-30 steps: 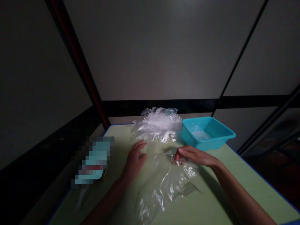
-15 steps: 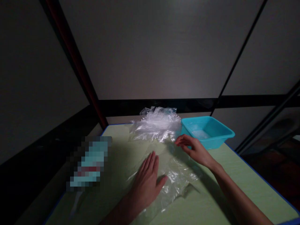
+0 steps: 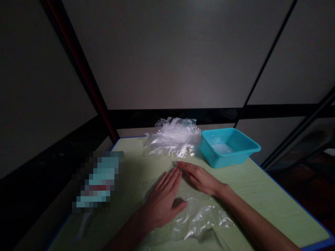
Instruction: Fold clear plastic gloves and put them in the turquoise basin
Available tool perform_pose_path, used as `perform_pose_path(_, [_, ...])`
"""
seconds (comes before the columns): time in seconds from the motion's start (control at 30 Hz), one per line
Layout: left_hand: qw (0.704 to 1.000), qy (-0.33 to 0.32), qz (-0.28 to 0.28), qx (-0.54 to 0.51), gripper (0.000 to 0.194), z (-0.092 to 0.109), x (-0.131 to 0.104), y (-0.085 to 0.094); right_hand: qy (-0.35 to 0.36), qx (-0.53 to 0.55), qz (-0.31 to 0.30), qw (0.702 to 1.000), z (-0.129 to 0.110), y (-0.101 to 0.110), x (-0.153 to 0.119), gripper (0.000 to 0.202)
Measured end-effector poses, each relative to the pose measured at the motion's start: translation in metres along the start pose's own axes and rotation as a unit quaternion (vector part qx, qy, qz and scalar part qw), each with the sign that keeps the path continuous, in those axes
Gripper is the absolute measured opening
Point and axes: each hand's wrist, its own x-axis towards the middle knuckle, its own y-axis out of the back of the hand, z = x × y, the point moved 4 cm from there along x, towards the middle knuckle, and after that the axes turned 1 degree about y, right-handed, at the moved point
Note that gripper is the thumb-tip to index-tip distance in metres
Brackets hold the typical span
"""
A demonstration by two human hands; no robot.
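Note:
A clear plastic bag (image 3: 195, 216) lies spread and wrinkled on the table in front of me. My left hand (image 3: 162, 198) rests flat on it with the fingers stretched out and the thumb apart. Just beyond its fingertips, my right hand (image 3: 200, 177) has its fingers together at the far edge of the bag, and a small bit of film shows at their tips. The thumb side of that hand is partly hidden.
Behind the hands sits a heap of clear plastic bags (image 3: 174, 137). To its right stands a turquoise plastic basin (image 3: 227, 158) with something whitish inside. A blurred-out turquoise object (image 3: 101, 181) lies at the left of the pale green table (image 3: 272, 202). Panels rise behind.
My right hand has moved left, from beside the basin to the fingertips of my left hand. The bag's near part has shifted slightly toward me. My left hand stays flat.

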Motion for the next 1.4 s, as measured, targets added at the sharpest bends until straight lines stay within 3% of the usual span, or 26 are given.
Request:
perform_pose_path(0.1, [0.998,0.051,0.038,-0.007,0.061,-0.002,0.005,-0.004,0.028,-0.039,-0.044,0.998,0.005,-0.01,0.004,0.047])
perform_pose_path(0.27, [0.997,0.072,0.041,0.003,0.06,-0.003,0.009,-0.012,0.021,-0.098,-0.094,0.991,0.018,-0.023,0.004,0.051])
perform_pose_path(0.73, [0.994,0.061,0.061,0.073,0.059,-0.012,-0.001,-0.01,0.001,-0.142,-0.108,0.984,0.023,-0.028,0.002,0.057])
perform_pose_path(1.17, [0.982,0.063,0.092,0.151,0.057,-0.032,-0.04,-0.006,-0.006,-0.181,-0.131,0.975,0.025,-0.03,0.003,0.059])
perform_pose_path(1.4, [0.982,0.059,0.097,0.152,0.06,-0.035,-0.046,-0.006,0.017,-0.152,-0.064,0.986,0.016,-0.011,-0.001,0.055])
